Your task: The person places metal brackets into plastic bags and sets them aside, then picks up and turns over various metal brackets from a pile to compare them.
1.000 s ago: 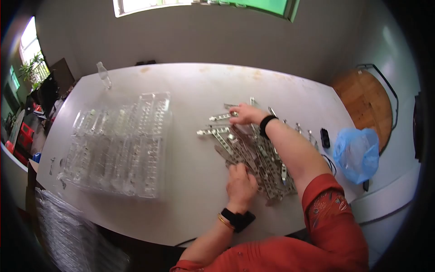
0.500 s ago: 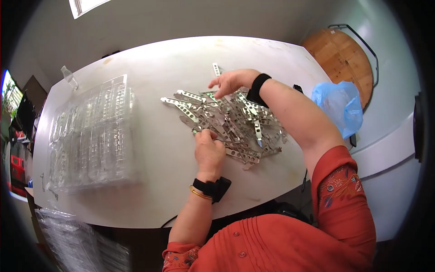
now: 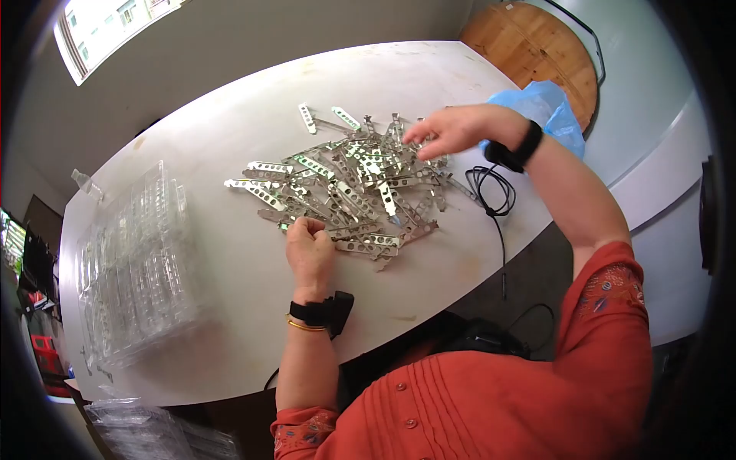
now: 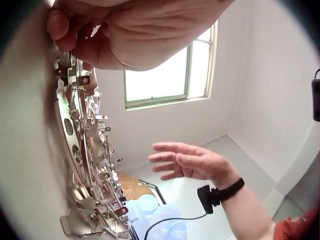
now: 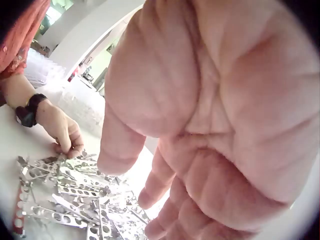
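Note:
A loose pile of perforated metal brackets (image 3: 356, 188) lies on the white table, many with rows of round holes. At the near left edge of the pile, my left hand (image 3: 309, 257) pinches a metal bracket with curled fingers; its fingertips hide most of that piece. In the left wrist view a shiny bit of metal (image 4: 95, 31) shows between the fingers. Raised over the right side of the pile is my right hand (image 3: 460, 129), its fingers loosely extended and holding nothing. Its palm (image 5: 210, 115) fills much of the right wrist view.
Stacked clear plastic trays (image 3: 138, 268) stand at the table's left, with a small clear bottle (image 3: 86, 184) behind. To the right are a coiled black cable (image 3: 494, 192) and a blue plastic bag (image 3: 548, 111). More clear plastic (image 3: 146, 433) sits below the left edge.
My right hand has drawn back from the far side of the pile toward the right, fingers spreading. The left hand stays at the pile's near edge. The head view has turned rightward and down.

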A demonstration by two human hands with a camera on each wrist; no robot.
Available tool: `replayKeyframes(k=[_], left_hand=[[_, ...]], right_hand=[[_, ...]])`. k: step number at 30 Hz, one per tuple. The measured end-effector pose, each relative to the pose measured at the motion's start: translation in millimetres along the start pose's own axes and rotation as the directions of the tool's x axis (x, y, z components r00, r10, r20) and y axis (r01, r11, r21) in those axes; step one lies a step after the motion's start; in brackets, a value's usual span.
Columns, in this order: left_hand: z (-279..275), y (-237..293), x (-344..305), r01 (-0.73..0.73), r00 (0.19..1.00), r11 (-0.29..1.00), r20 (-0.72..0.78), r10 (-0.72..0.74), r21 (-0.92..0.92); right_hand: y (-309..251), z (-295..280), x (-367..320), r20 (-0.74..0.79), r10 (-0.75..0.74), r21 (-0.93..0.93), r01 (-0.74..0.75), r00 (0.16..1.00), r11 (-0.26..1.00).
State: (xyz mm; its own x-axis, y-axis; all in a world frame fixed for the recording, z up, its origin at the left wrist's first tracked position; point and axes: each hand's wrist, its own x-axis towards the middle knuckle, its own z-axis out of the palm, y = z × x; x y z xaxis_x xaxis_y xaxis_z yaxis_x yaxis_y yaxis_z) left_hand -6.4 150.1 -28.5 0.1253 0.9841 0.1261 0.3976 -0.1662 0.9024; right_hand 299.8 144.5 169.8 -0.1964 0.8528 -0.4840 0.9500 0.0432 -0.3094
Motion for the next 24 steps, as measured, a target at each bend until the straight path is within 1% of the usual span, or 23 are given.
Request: replayKeyframes(k=[1, 3, 5, 6, 7, 8, 9, 11, 13, 14, 15, 16, 17, 18, 20, 21, 22, 23, 24], left_hand=[[-1, 0, 0, -0.002, 1.0, 1.0, 0.003, 0.002, -0.001], [0, -1, 0, 0.04, 0.999, 0.999, 0.014, -0.039, -0.03], [0, -5, 2, 0.007, 1.0, 0.999, 0.013, -0.006, -0.038], [-1, -4, 2, 0.005, 1.0, 0.999, 0.008, -0.004, -0.042], [-2, -3, 2, 0.002, 1.0, 0.999, 0.007, -0.002, -0.044], [-2, -1, 2, -0.029, 1.0, 0.999, -0.007, 0.029, 0.015], [-3, 1, 2, -0.037, 0.999, 0.999, 0.013, 0.037, 0.013], [-5, 4, 1, 0.035, 0.999, 0.999, 0.024, -0.034, -0.038], [-6, -8, 5, 0.01, 1.0, 0.999, 0.03, -0.009, -0.045], [-7, -12, 6, 0.009, 1.0, 0.998, 0.03, -0.007, -0.064], [-5, -13, 8, 0.005, 0.999, 0.996, 0.033, -0.002, -0.086], [-8, -4, 6, 0.057, 0.997, 0.998, 0.056, -0.055, -0.035], [-7, -5, 7, 0.051, 0.996, 0.998, 0.068, -0.049, -0.035], [-7, -9, 8, 0.068, 0.995, 0.995, 0.074, -0.062, -0.08], [-8, -17, 11, 0.087, 0.993, 0.983, 0.088, -0.074, -0.162], [-8, -21, 11, 0.085, 0.993, 0.985, 0.093, -0.071, -0.15], [-9, -16, 9, 0.113, 0.991, 0.981, 0.095, -0.099, -0.159], [-10, -11, 8, 0.142, 0.987, 0.975, 0.095, -0.127, -0.17], [-11, -8, 8, 0.141, 0.987, 0.977, 0.095, -0.127, -0.159]], right_hand=[[4, 5, -21, 0.012, 0.017, 0.018, -0.018, 1.0, 1.0], [12, 15, -65, -0.011, 0.014, 0.051, -0.014, 1.0, 0.999], [14, 18, -109, -0.051, 0.067, 0.046, -0.064, 0.996, 0.997], [17, 20, -129, -0.086, 0.079, 0.092, -0.071, 0.993, 0.993], [16, 19, -145, -0.09, 0.097, 0.105, -0.088, 0.991, 0.991], [13, 16, -161, -0.111, 0.134, 0.11, -0.122, 0.985, 0.987], [11, 15, -176, -0.132, 0.169, 0.115, -0.154, 0.977, 0.981], [15, 12, -200, -0.155, 0.175, 0.112, -0.159, 0.972, 0.981], [17, 10, -225, -0.253, 0.192, 0.075, -0.179, 0.948, 0.981], [18, 11, -238, -0.287, 0.229, 0.083, -0.214, 0.93, 0.973], [17, 12, -249, -0.289, 0.243, 0.091, -0.226, 0.926, 0.97], [15, 13, -261, -0.301, 0.292, 0.11, -0.271, 0.908, 0.956], [14, 14, -272, -0.311, 0.336, 0.129, -0.311, 0.889, 0.942], [11, 16, -283, -0.328, 0.368, 0.183, -0.323, 0.87, 0.928], [18, 25, -304, -0.343, 0.387, 0.197, -0.337, 0.856, 0.921], [20, 29, -313, -0.356, 0.399, 0.202, -0.348, 0.845, 0.916], [16, 29, -322, -0.341, 0.448, 0.234, -0.387, 0.826, 0.892], [19, 33, -329, -0.339, 0.448, 0.244, -0.382, 0.828, 0.891], [24, 39, -338, -0.37, 0.46, 0.28, -0.375, 0.807, 0.884]])
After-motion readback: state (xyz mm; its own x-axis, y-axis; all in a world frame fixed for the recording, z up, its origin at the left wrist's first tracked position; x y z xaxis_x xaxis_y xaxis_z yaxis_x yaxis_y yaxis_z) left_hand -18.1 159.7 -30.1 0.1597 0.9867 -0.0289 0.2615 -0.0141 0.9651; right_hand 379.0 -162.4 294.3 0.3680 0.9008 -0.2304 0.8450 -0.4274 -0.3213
